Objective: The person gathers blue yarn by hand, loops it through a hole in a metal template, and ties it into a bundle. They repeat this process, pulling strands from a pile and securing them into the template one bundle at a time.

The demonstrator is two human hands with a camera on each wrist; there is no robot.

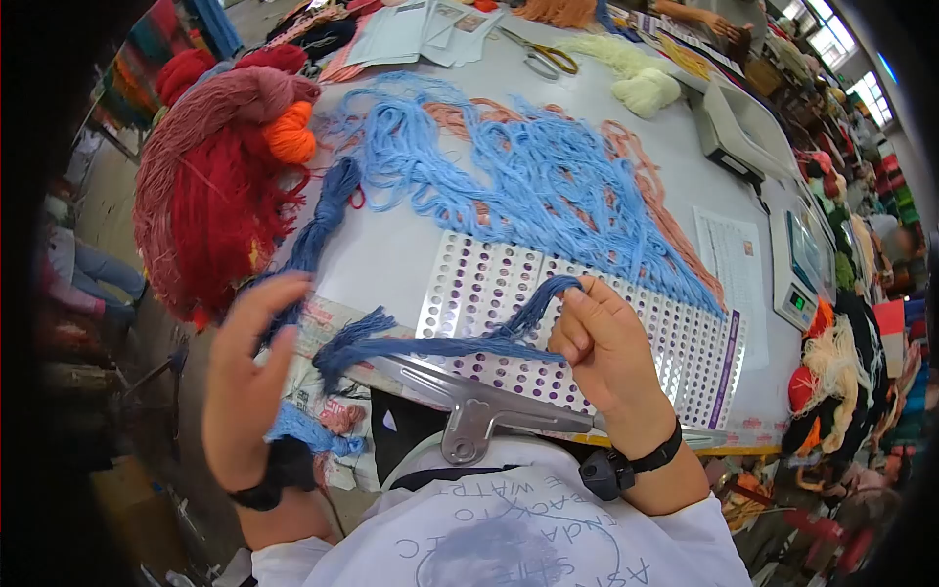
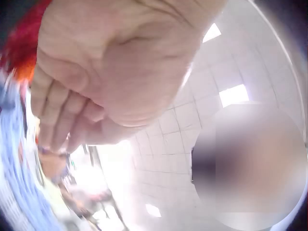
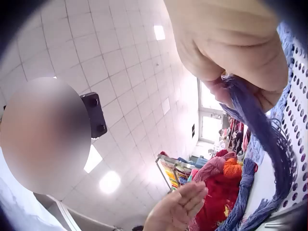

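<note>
My right hand pinches one end of a dark blue yarn bundle between thumb and fingers, as the right wrist view also shows. From there the strands loop leftward over the white perforated board and end in a frayed tuft near the table's front edge. My left hand is raised to the left of that tuft, holding nothing, its fingers loosely bent and blurred in the head view. In the left wrist view its palm faces the camera. Another dark blue skein lies just beyond it.
Light blue yarn spreads over peach yarn behind the board. A metal clip sits at the table's front edge. Red and pink skeins are heaped left. Scissors lie at the back; a digital scale stands right.
</note>
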